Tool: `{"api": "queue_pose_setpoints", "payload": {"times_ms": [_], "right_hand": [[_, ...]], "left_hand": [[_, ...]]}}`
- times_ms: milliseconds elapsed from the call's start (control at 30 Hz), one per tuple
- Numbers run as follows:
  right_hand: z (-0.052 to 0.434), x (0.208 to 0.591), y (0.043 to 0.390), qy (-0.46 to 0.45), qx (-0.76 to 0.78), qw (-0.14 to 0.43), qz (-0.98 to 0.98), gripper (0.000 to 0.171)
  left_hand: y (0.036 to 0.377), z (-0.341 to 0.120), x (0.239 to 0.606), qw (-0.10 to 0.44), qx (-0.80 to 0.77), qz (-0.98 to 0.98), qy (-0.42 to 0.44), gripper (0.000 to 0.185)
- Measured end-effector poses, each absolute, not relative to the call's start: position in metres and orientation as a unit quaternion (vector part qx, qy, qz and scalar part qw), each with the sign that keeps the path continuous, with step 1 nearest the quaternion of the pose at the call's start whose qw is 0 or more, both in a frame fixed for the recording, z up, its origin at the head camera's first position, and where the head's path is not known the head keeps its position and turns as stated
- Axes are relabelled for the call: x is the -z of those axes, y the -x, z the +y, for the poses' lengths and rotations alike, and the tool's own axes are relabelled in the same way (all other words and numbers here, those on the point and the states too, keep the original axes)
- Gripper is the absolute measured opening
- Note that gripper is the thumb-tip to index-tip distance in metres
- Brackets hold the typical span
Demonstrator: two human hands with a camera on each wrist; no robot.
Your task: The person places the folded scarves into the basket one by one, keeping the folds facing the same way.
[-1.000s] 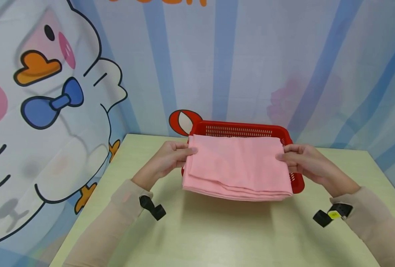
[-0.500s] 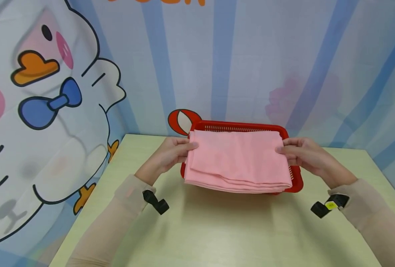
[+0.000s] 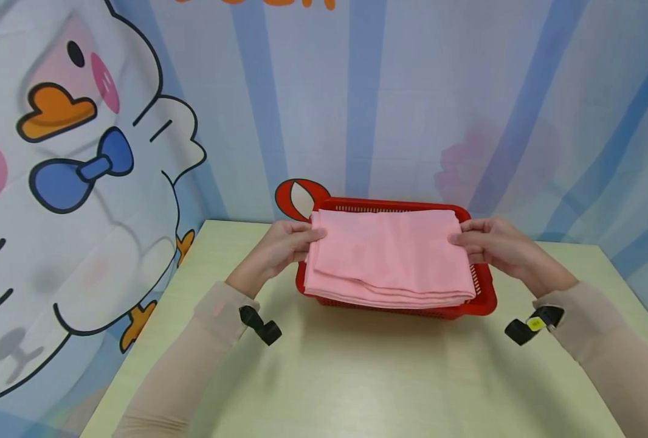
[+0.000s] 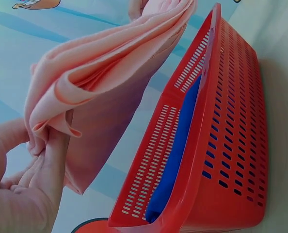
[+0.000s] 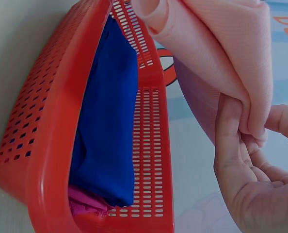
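A folded pink cloth [image 3: 389, 255], several layers thick, is held above a red plastic basket [image 3: 482, 298]. My left hand [image 3: 277, 249] pinches its left edge, thumb on top and fingers beneath. At the opposite edge my right hand [image 3: 499, 248] pinches it the same way. Both wrist views show the cloth raised over the basket's rim, apart from it. Inside the basket lies a blue folded cloth [image 5: 110, 121]; a magenta cloth [image 5: 86, 200] peeks out beneath its end in the right wrist view. From the head view the pink cloth hides these contents.
The basket stands near the back of a pale wooden table [image 3: 379, 377]. Right behind it hangs a printed backdrop [image 3: 411, 109] with blue stripes and a large cartoon duck [image 3: 105, 243] on the left. Small black cameras [image 3: 261, 325] are strapped to both wrists.
Both hands have moved the pink cloth away from me, farther over the basket. More of the basket's front wall now shows below the cloth. The grip looks the same.
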State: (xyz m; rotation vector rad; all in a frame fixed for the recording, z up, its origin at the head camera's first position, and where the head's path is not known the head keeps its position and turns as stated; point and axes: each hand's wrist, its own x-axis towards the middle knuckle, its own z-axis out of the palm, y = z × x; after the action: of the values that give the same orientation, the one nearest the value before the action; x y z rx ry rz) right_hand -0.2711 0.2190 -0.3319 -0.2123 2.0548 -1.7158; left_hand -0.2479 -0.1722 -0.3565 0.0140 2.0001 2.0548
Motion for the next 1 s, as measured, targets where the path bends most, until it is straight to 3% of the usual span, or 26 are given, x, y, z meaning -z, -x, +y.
{"api": "queue_pose_setpoints", "payload": {"times_ms": [567, 800, 1000], "right_hand": [[0.219, 0.332, 0.278, 0.072, 0.616, 0.222, 0.752, 0.016], [0.219, 0.329, 0.284, 0.069, 0.637, 0.23, 0.733, 0.007], [0.218, 0.329, 0.287, 0.067, 0.634, 0.233, 0.734, 0.012]], "left_hand": [[0.266, -0.167, 0.358, 0.134, -0.693, 0.709, 0.016, 0.037], [0.272, -0.165, 0.356, 0.127, -0.695, 0.707, 0.03, 0.037], [0.275, -0.165, 0.358, 0.129, -0.698, 0.703, 0.037, 0.037]]}}
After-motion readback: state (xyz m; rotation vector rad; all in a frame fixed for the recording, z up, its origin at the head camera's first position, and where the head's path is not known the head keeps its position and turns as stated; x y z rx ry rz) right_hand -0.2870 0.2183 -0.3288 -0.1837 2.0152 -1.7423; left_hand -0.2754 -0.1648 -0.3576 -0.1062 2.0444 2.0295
